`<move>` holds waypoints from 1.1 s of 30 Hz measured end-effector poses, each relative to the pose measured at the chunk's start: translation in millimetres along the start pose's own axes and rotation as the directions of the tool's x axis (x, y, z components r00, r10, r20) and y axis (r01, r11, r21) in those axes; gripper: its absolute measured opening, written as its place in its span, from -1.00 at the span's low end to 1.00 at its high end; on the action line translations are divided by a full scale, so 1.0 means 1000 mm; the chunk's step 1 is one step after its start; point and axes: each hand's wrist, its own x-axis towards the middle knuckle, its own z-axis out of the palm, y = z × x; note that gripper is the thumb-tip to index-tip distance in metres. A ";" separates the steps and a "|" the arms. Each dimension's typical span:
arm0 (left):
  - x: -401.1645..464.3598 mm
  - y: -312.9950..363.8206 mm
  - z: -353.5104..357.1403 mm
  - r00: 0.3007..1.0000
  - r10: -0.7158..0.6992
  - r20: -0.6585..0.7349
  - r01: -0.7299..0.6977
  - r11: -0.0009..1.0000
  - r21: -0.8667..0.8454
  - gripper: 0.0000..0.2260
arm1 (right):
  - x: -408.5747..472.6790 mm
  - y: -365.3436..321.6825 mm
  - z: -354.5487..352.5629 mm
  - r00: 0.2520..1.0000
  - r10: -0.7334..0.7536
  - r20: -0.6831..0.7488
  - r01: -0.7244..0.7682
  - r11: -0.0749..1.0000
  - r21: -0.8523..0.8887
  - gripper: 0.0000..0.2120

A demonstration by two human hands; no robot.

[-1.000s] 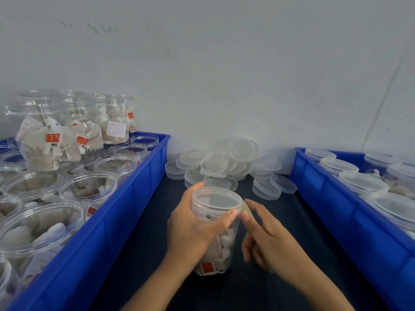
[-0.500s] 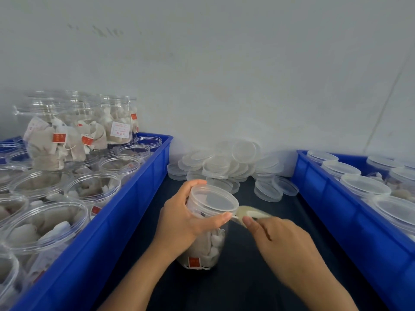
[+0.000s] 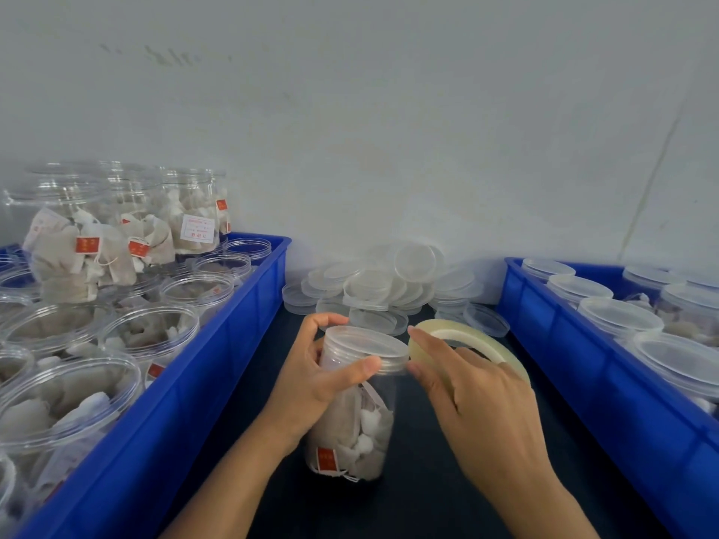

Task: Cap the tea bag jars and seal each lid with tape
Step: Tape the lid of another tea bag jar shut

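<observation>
A clear jar of tea bags [image 3: 356,429] stands on the dark table between two blue crates, tilted slightly, with a clear lid [image 3: 363,344] on top. My left hand [image 3: 323,377] grips the jar just under the lid, thumb on the lid's near rim. My right hand [image 3: 478,402] holds a roll of clear tape [image 3: 470,342] right beside the lid, its forefinger and thumb at the lid's right edge. The tape's free end is too faint to make out.
The left blue crate [image 3: 218,344] holds several open jars of tea bags, some stacked at the back. The right blue crate [image 3: 607,387] holds several capped jars. A heap of loose clear lids [image 3: 389,284] lies against the wall behind the jar.
The tape roll has come up into view in my right hand and now sits beside the lid. The left hand has kept its hold on the jar.
</observation>
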 end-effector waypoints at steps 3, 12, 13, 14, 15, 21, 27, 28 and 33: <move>0.000 -0.003 0.003 0.999 -0.038 -0.028 0.036 0.997 -0.073 -0.29 | 0.000 -0.002 0.002 1.000 -0.020 0.013 0.020 1.000 -0.012 -0.45; 0.000 -0.004 0.006 0.997 -0.079 -0.009 0.077 0.986 -0.147 -0.28 | 0.000 -0.006 -0.003 0.999 0.001 0.042 0.001 0.998 -0.064 -0.47; 0.000 -0.004 0.007 0.996 -0.087 0.001 0.086 0.983 -0.161 -0.27 | 0.000 -0.006 -0.002 0.999 -0.004 0.042 0.006 0.999 -0.053 -0.46; 0.000 -0.004 0.007 0.995 -0.095 0.011 0.096 0.980 -0.173 -0.27 | 0.001 -0.005 -0.002 0.999 -0.012 0.040 0.013 0.999 -0.044 -0.45; 0.000 -0.003 0.008 0.994 -0.103 0.020 0.105 0.977 -0.184 -0.26 | 0.001 -0.005 -0.002 0.999 -0.013 0.039 0.015 0.999 -0.040 -0.45; -0.002 0.000 0.011 0.987 -0.154 0.039 0.159 0.973 -0.168 -0.31 | 0.001 -0.007 0.000 0.999 0.033 0.042 -0.031 0.997 -0.067 -0.48; -0.015 0.013 0.034 0.979 0.047 -0.200 0.027 0.936 0.352 -0.44 | -0.002 -0.012 0.007 0.997 0.079 0.015 -0.079 0.997 0.008 -0.52; -0.018 0.015 0.040 0.967 0.084 -0.241 0.033 0.895 0.445 -0.34 | -0.002 -0.015 0.009 0.997 0.077 0.009 -0.077 0.997 -0.015 -0.55; -0.021 0.020 0.048 0.951 0.018 -0.310 0.152 0.843 0.516 -0.05 | -0.009 -0.019 0.018 0.996 0.055 0.071 -0.058 0.997 0.044 -0.25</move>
